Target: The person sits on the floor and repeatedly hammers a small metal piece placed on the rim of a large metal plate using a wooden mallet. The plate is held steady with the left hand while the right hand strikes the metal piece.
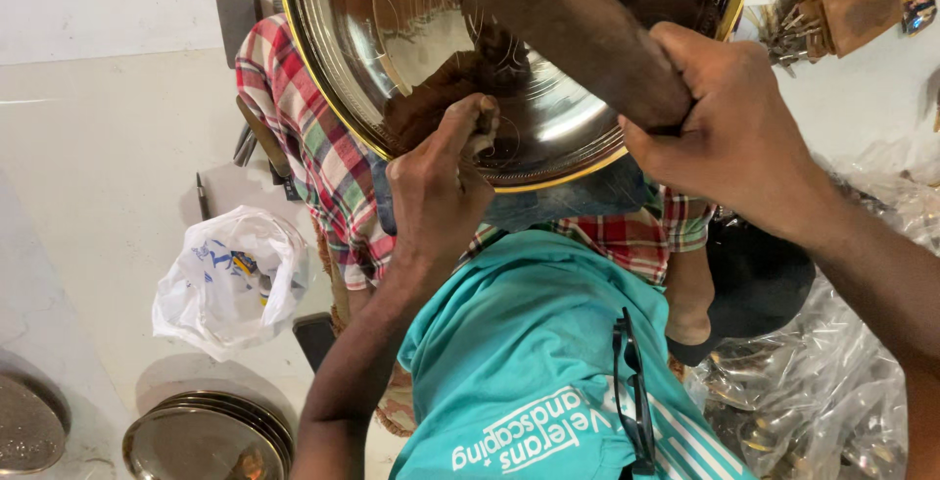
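A large metal plate (548, 98) rests on the person's lap, at the top middle of the view. The left hand (436, 191) sits on the plate's near rim, its fingers (480, 122) pinching a small tool (485, 127) against the plate's inner face. The right hand (729, 122) is at the plate's right edge, wrapped round a thick wooden handle (578, 29) that slants across above the plate. On the floor (108, 176) to the left lies a plastic bag (230, 279). Nearer than it, at lower left, sits a stack of plates (206, 436). To the right, beside the leg, lie plastic-wrapped wares (832, 382).
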A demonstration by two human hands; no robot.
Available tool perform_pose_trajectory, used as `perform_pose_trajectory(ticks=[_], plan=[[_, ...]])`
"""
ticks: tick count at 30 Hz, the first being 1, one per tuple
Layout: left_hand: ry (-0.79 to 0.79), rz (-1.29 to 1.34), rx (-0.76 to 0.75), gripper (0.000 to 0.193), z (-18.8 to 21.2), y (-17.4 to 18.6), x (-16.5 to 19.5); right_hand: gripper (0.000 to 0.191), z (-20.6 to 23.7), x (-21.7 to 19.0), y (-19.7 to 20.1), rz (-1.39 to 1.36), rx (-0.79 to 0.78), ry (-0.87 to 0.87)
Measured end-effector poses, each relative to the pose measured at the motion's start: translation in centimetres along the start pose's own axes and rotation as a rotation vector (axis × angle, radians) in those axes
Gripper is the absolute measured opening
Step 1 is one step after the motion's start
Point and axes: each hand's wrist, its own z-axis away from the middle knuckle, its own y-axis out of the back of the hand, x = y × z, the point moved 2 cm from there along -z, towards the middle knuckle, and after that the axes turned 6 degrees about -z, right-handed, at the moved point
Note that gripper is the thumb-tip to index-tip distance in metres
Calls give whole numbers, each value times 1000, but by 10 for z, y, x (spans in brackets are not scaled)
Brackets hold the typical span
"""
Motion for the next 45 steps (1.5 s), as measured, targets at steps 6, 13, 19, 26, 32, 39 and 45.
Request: perform_pose_trajectory(ticks=[6, 13, 19, 26, 32, 39, 45], plan=[[136, 89, 188, 54, 15, -12, 9, 36, -16, -26, 10, 281, -45, 217], [198, 54, 250, 49, 18, -15, 15, 39, -37, -45, 7, 534, -143, 262], [222, 63, 318, 33, 20, -19, 19, 40, -47, -57, 4, 431, -86, 382], [242, -61, 348, 17, 22, -18, 16, 43, -51, -70, 8, 659, -206, 414], [188, -80, 353, 16, 28, -18, 11, 36, -49, -64, -4, 716, -364, 243], [199, 7, 362, 18, 24, -16, 5, 38, -33, -44, -12, 403, -87, 312], [369, 582, 231, 37, 4, -7, 13, 42, -27, -26, -15, -156, 38, 131]])
